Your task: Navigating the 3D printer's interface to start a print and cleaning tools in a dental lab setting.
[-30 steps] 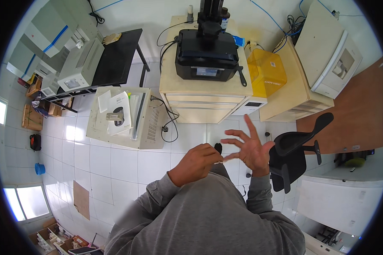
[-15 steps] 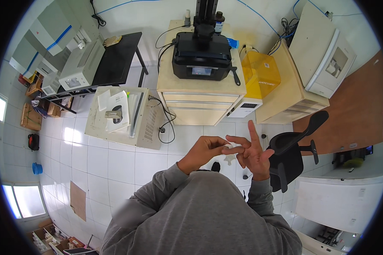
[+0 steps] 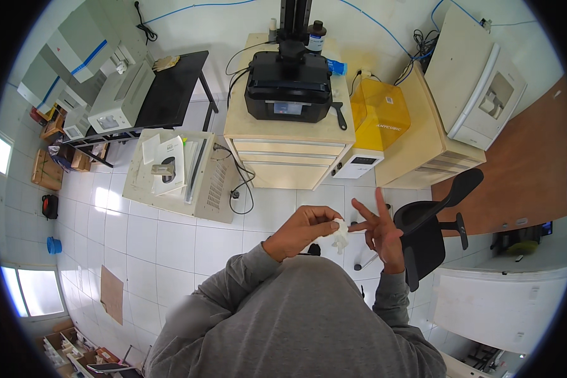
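Holding crumpled white tissue [image 3: 340, 240], or similar, over floor [image 3: 176, 252] at near middle, in a closed pinch of left hand [image 3: 301, 232], presumably by the top because limp. Holding right hand [image 3: 384, 239] just right of it, palm up, mostly splayed, apparently empty, perhaps for finger clearance. Cannot tell fingertip contact from near miss, nor see left palm or all of chair [image 3: 425, 251] behind right hand.
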A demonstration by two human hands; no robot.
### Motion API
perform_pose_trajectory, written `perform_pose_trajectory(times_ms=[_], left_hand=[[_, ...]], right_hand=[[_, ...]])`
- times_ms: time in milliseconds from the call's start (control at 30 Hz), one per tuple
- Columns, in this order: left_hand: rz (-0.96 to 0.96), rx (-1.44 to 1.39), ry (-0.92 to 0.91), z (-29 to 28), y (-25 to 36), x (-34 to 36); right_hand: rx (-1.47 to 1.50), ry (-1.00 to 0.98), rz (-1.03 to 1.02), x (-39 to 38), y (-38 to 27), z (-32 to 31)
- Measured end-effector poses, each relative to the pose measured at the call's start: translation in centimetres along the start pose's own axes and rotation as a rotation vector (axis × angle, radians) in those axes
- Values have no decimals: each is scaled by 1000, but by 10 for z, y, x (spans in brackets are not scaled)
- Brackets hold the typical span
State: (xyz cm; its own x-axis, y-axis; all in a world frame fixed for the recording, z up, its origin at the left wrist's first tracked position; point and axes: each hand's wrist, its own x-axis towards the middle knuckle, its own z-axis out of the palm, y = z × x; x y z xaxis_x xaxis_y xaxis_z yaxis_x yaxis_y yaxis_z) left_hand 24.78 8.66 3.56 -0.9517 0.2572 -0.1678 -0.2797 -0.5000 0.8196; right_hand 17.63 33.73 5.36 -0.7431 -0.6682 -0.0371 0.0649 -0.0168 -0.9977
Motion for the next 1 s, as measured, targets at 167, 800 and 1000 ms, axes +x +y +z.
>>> perform_pose_trajectory(times_ms=[167,800,1000], left_hand=[[434,804,377,6,8,3],[545,967,-83,18,5,4],[474,1001,-166,14,5,2]], right_hand=[[244,170,-53,3,-8,-1],[495,-233,150,32,-12,18],[584,-201,152,25,-16,11]])
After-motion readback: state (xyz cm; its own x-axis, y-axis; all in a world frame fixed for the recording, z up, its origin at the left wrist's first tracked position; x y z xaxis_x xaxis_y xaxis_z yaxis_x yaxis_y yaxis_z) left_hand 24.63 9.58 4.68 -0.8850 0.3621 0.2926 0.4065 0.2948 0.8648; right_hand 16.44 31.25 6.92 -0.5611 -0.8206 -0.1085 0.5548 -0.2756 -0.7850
